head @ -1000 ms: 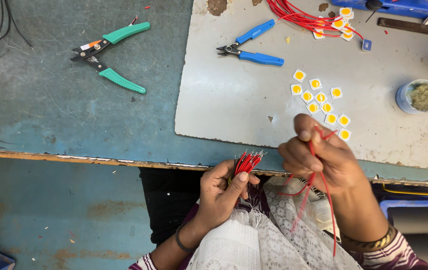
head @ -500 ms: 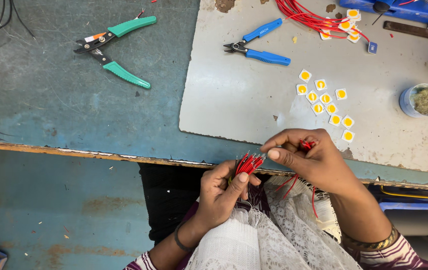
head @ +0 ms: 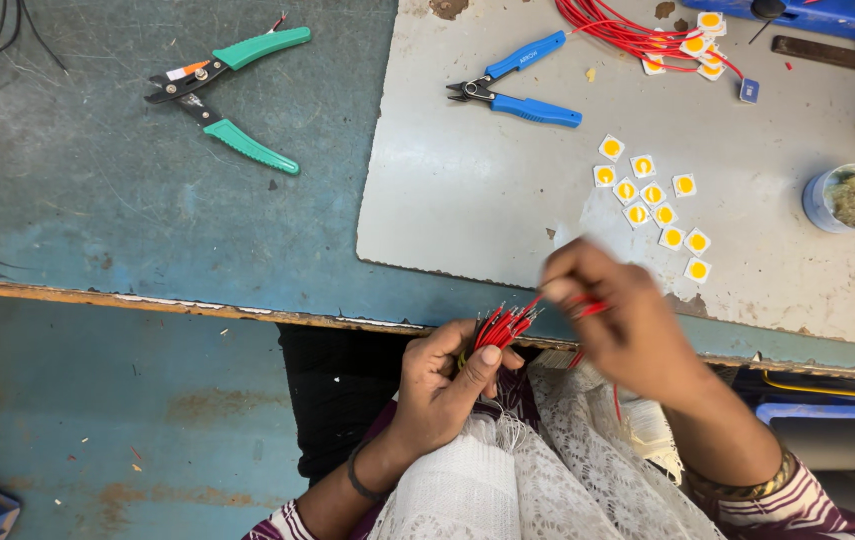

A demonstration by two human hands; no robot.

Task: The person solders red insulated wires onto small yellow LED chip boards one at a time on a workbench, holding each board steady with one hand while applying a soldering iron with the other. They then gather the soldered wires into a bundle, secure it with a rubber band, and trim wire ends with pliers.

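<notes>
I see my left hand (head: 442, 385) just below the near edge of the tabletop (head: 97, 200), fingers curled and pressed together around a bundle of short red wires (head: 502, 325). The thumb lies across the front of the bundle, and the bare wire tips fan out above the fist, level with the table's worn near edge. My right hand (head: 622, 325) is just beside it, to the right, overlapping the near edge of the grey board (head: 487, 190). It is blurred, but I can make out the thumb and forefinger pinching a single red wire (head: 587, 308) — the strand runs under the palm and hangs down toward my lap, over the white lace cloth (head: 587, 470).

The grey board covers the right half of the tabletop. On it, toward its far edge, lie blue-handled cutters (head: 517, 85), jaws pointing left. Near the board's far right corner sits a loose heap of long red wires (head: 637, 35) with a few small yellow squares among them. More of these small yellow-and-white squares (head: 652, 205) are scattered toward the board's right side, well apart from my hands. A small blue pot (head: 842, 198) stands at the board's right edge — I cannot tell what fills it.

On the bare blue-green part of the tabletop, toward the far left, lie green-handled pliers (head: 227, 95) with the handles spread.
</notes>
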